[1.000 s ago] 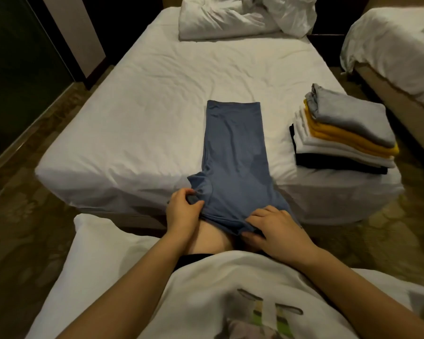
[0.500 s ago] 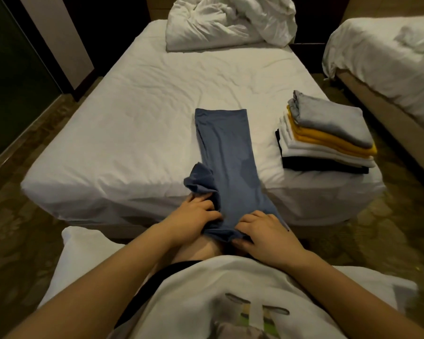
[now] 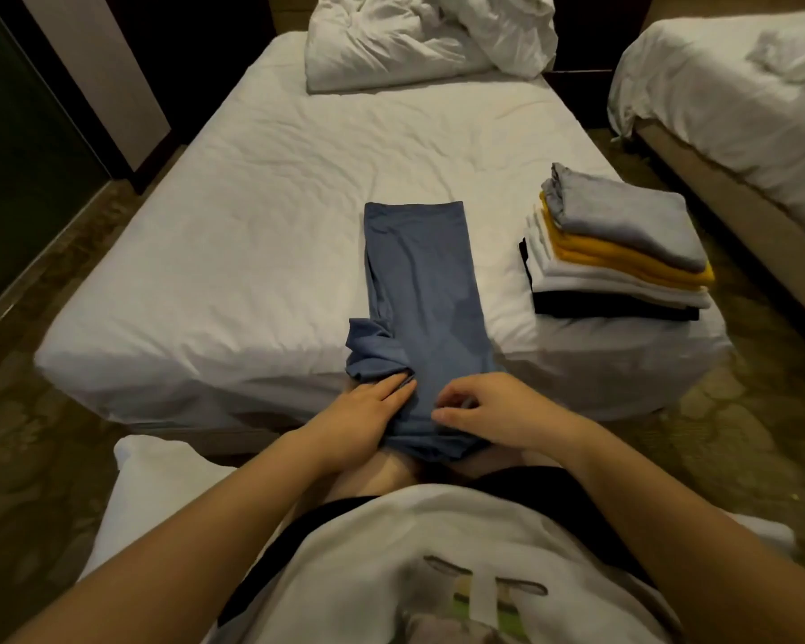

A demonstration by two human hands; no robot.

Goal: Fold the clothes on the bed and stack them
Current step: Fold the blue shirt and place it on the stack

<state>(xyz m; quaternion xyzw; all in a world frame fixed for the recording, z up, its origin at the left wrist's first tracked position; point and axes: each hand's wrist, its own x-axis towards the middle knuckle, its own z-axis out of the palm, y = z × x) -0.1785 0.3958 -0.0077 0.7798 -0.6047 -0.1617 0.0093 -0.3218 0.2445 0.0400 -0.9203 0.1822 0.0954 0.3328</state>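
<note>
- While the blue garment lies lengthwise across the near edge of the bed, the left hand presses its bunched sleeve — fingers straight.
- The right hand pinches the near hem, fingers curled.
- The folded stack sits apart, at the right corner.

I can't see the near end of the blue garment: it drops past the edge of the bed under the left hand and right hand. The left thumb is hidden, so I can't tell that hand's grip. The stack shows only an edge of its black bottom piece. The second bed and the crumpled bedding run off frame.
</note>
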